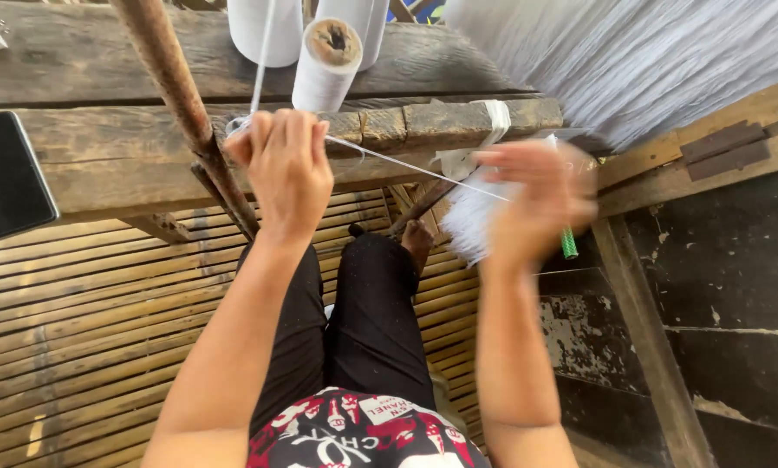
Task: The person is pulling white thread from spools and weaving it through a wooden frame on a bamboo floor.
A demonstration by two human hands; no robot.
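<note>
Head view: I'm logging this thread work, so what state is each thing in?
Left hand: closed, pinching the thread.
Right hand: blurred, grip unclear.
Thread: taut between hands.
White spool: tilted, wound full.
Phone: screen dark, lying flat.

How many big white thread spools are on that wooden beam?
3. One white spool stands nearest, tilted, core showing; one at its left; one behind it, mostly hidden. More may lie past the frame's top.

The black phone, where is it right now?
In the head view the black phone lies flat at the far left on the wooden beam, left of the left hand and the slanted wooden pole.
</note>
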